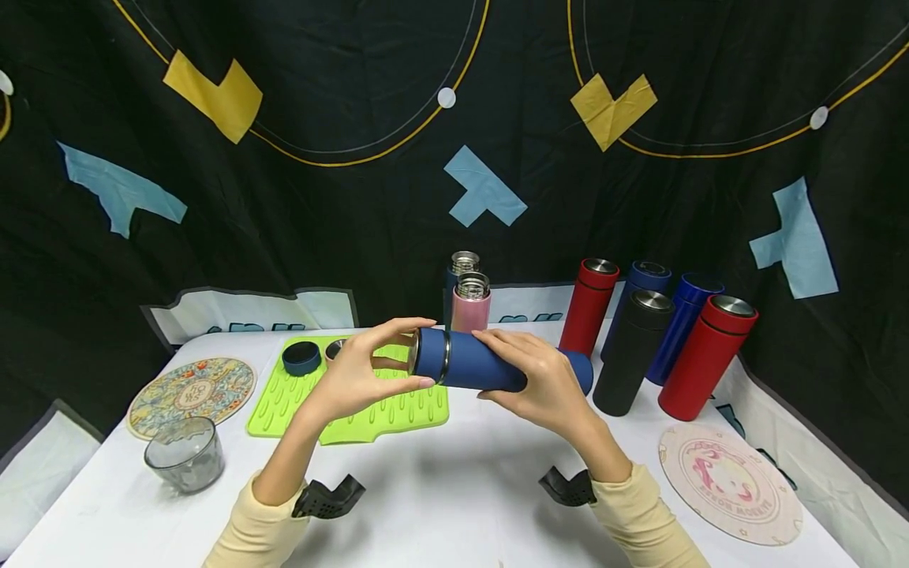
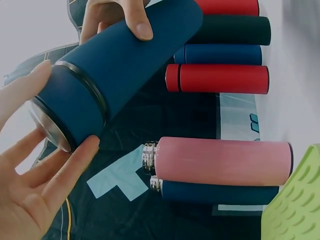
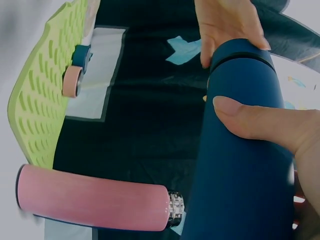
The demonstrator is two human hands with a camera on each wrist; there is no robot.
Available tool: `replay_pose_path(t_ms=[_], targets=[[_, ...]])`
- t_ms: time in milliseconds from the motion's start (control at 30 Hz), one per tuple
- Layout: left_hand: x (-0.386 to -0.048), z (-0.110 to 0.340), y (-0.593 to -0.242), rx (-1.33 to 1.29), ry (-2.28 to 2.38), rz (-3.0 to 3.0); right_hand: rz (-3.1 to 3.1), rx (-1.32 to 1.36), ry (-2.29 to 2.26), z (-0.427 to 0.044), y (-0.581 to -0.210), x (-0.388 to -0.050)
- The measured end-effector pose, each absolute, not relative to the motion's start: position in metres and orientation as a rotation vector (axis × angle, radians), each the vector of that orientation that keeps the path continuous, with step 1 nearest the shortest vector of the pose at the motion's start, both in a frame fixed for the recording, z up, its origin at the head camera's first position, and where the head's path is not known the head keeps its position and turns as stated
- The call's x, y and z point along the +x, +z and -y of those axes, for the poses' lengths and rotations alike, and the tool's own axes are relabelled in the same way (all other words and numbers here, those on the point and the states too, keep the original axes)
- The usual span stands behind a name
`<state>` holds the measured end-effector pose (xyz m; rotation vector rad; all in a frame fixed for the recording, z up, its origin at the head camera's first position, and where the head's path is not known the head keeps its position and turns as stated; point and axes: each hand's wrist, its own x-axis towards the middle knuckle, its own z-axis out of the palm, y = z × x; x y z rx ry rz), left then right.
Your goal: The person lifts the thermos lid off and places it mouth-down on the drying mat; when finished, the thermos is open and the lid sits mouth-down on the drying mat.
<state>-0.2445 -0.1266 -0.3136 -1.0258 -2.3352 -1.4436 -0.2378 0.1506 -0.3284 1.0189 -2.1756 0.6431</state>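
Observation:
A blue flask point(image 1: 483, 361) is held sideways above the table, its capped end toward the left. My left hand point(image 1: 358, 371) grips the cap end, thumb and fingers around the cap point(image 2: 70, 102) with its silver rim. Around the flask body point(image 3: 240, 165) my right hand point(image 1: 536, 379) is curled, the thumb lying along it in the right wrist view. The cap sits on the body with a metallic ring between them. Behind the flask stand a pink flask point(image 1: 472, 304) and a dark blue one point(image 1: 450, 288), both with bare silver necks.
A green mat point(image 1: 412, 406) at left bears a dark blue cap point(image 1: 301, 358) and a pink one. Left of it are a patterned round mat point(image 1: 192, 394) and a glass point(image 1: 186, 457). Several capped flasks, including a black one point(image 1: 632, 355), stand right, behind a pink round mat point(image 1: 731, 483).

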Motion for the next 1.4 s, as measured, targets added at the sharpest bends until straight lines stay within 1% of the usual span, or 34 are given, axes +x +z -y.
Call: replay_pose_path(t_ms=[133,200,300,467,633,900,1167,1400], targets=[[-0.244,0.126,-0.314,-0.935,-1.449,2.385,2.147,1.003,0.553,-0.15,-0.328,-0.238],[-0.244,0.125,-0.314,-0.946,-1.443,2.387,2.144,1.0,0.531,-0.15,-0.328,-0.238],[-0.247,0.124,-0.316,-1.071,-1.398,2.333,2.169,1.014,0.566,-0.153,-0.328,-0.239],[-0.248,0.122,-0.315,-1.302,-1.331,2.197,2.251,1.066,0.751,-0.159,-0.327,-0.238],[-0.249,0.122,-0.316,-1.311,-1.328,2.163,2.277,1.079,0.833,-0.159,-0.326,-0.238],[-0.248,0.123,-0.318,-1.141,-1.384,2.246,2.224,1.064,0.749,-0.157,-0.328,-0.239],[-0.251,0.127,-0.317,-0.94,-1.458,2.311,2.218,0.989,0.616,-0.157,-0.328,-0.242],[-0.253,0.136,-0.315,-0.848,-1.499,2.313,2.217,0.949,0.659,-0.16,-0.328,-0.244]])
